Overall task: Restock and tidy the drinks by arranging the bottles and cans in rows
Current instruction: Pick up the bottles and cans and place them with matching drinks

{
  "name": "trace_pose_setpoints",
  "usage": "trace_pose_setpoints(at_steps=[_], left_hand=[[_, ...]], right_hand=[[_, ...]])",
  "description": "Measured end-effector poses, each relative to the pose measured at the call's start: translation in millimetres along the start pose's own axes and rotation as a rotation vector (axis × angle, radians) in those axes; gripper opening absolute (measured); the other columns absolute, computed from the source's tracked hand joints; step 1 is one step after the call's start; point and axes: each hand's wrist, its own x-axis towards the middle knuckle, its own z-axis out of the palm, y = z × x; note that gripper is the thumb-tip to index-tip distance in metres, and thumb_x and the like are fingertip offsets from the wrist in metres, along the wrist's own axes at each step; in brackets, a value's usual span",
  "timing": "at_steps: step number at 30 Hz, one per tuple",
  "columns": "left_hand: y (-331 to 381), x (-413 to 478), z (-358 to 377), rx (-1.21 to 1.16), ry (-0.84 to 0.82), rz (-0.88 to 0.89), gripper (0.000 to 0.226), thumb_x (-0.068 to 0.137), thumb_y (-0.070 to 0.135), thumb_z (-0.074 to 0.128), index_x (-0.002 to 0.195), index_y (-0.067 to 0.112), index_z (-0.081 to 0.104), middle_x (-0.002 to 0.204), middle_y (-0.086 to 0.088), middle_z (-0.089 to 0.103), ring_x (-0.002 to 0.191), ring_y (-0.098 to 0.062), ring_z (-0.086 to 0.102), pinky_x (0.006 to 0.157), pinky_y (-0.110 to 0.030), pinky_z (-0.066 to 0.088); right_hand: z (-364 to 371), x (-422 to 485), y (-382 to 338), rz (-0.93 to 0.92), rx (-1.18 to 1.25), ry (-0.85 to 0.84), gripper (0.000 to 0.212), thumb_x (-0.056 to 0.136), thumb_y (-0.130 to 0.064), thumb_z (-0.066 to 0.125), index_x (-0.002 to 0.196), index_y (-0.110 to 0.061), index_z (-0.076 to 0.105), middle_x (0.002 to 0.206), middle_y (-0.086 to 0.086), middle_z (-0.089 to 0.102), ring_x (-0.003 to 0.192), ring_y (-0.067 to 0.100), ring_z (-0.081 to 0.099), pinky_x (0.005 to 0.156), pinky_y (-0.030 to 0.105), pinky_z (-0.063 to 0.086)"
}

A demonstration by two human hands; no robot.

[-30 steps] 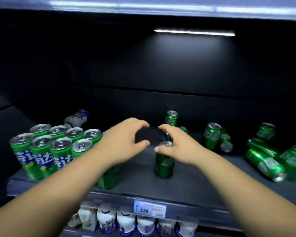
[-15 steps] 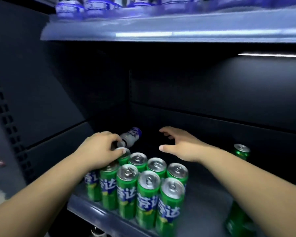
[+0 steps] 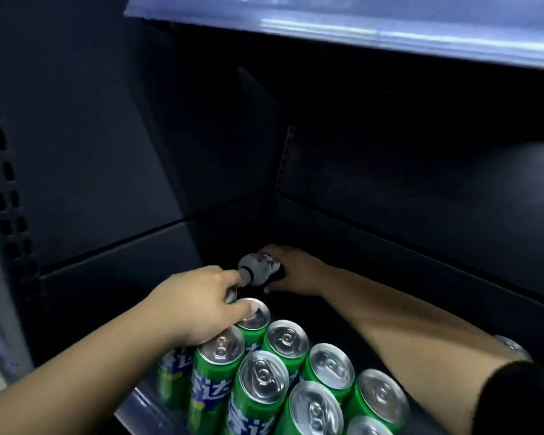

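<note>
My right hand [image 3: 296, 273] gripped the white bottle [image 3: 258, 267], which lay on its side at the centre of the frame, deep on the dark shelf [image 3: 374, 296]. My left hand [image 3: 198, 304] curled over the rear can [image 3: 231, 297], thumb on the next lid; the green cans [image 3: 264, 375] stood in rows at lower centre.

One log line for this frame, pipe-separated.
right hand grips tilted bottle behind cans | left hand at its cap, grip unclear | cans upright in rows
</note>
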Motion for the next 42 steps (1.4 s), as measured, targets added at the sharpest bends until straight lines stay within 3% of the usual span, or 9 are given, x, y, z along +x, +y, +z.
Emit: trace_pose_setpoints(at_steps=[10,13,19,22,26,30,34,39,42], left_hand=[[4.0,-1.8,-5.9,-0.004,-0.028,-0.016,0.063,0.076,0.084,0.038,0.126,0.046,0.048,0.108,0.022,0.053,0.098,-0.002,0.054,0.087,-0.028,0.046],[4.0,-0.9,-4.2,0.006,-0.04,-0.025,0.061,0.075,0.085,0.036,0.123,0.049,0.048,0.107,0.022,0.053,0.098,-0.001,0.054,0.087,-0.028,0.046],[1.8,-1.1,-5.2,-0.016,-0.042,-0.021,0.069,0.067,0.087,0.03,0.12,0.047,0.051,0.104,0.021,0.054,0.096,0.002,0.053,0.089,-0.029,0.046],[3.2,-0.6,-4.4,-0.018,-0.042,-0.021,0.068,0.068,0.088,0.032,0.118,0.047,0.051,0.101,0.022,0.054,0.094,0.003,0.054,0.088,-0.029,0.047],[3.4,-0.5,-4.3,-0.015,-0.045,-0.026,0.067,0.069,0.088,0.033,0.118,0.046,0.052,0.1,0.021,0.054,0.094,0.001,0.054,0.088,-0.03,0.047],[5.1,-0.7,-5.9,0.0,-0.052,-0.029,0.073,0.066,0.088,0.031,0.121,0.045,0.052,0.103,0.019,0.054,0.095,0.0,0.054,0.089,-0.03,0.047],[8.9,-4.3,-8.9,-0.003,-0.032,-0.037,0.069,0.073,0.082,0.045,0.13,0.043,0.047,0.111,0.019,0.055,0.102,-0.005,0.056,0.093,-0.032,0.047],[12.9,-4.5,-24.9,-0.067,0.184,0.018,0.073,0.077,0.065,0.065,0.14,0.037,0.039,0.132,0.009,0.055,0.113,-0.008,0.059,0.096,-0.035,0.049],[28.1,-6.4,-43.5,-0.312,0.299,0.091,0.083,0.075,0.053,0.075,0.144,0.035,0.033,0.13,0.009,0.057,0.112,-0.004,0.057,0.093,-0.027,0.048]], right_hand=[[28.8,54.3,33.9,-0.055,-0.127,-0.101,0.112,0.069,-0.028,0.089,0.157,-0.027,0.021,0.157,0.009,0.033,0.145,0.028,0.029,0.118,0.034,0.028],[33.2,65.8,37.6,-0.073,-0.302,-0.077,0.114,0.068,-0.036,0.086,0.157,-0.031,0.016,0.151,0.005,0.038,0.136,0.031,0.037,0.112,0.039,0.035],[33.3,58.6,36.6,-0.109,-0.405,-0.041,0.089,0.067,-0.053,0.079,0.144,-0.038,0.039,0.137,0.0,0.043,0.126,0.027,0.039,0.102,0.04,0.032],[23.1,39.6,25.8,-0.075,-0.183,-0.021,0.066,0.064,-0.054,0.075,0.123,-0.035,0.052,0.12,-0.007,0.061,0.112,0.02,0.059,0.096,0.039,0.045],[10.6,19.0,19.8,0.016,0.313,0.073,0.075,0.054,-0.048,0.086,0.116,-0.024,0.05,0.104,-0.006,0.065,0.09,0.011,0.067,0.074,0.03,0.057],[13.8,8.5,16.6,0.015,0.387,0.059,0.08,0.055,-0.037,0.094,0.121,-0.027,0.05,0.111,-0.009,0.065,0.1,0.006,0.065,0.089,0.031,0.056],[-6.6,-7.5,-1.5,-0.016,0.417,0.11,0.067,0.06,-0.035,0.092,0.116,-0.027,0.055,0.109,-0.01,0.066,0.098,0.005,0.065,0.087,0.029,0.055],[-58.8,-37.9,-32.2,-0.021,0.617,0.28,0.071,0.059,-0.037,0.088,0.121,-0.028,0.056,0.107,-0.008,0.069,0.098,0.006,0.068,0.084,0.028,0.056],[-84.5,-63.9,-58.2,-0.038,0.78,0.364,0.06,0.064,-0.023,0.086,0.116,-0.03,0.056,0.106,-0.005,0.07,0.096,0.005,0.069,0.08,0.025,0.055]])
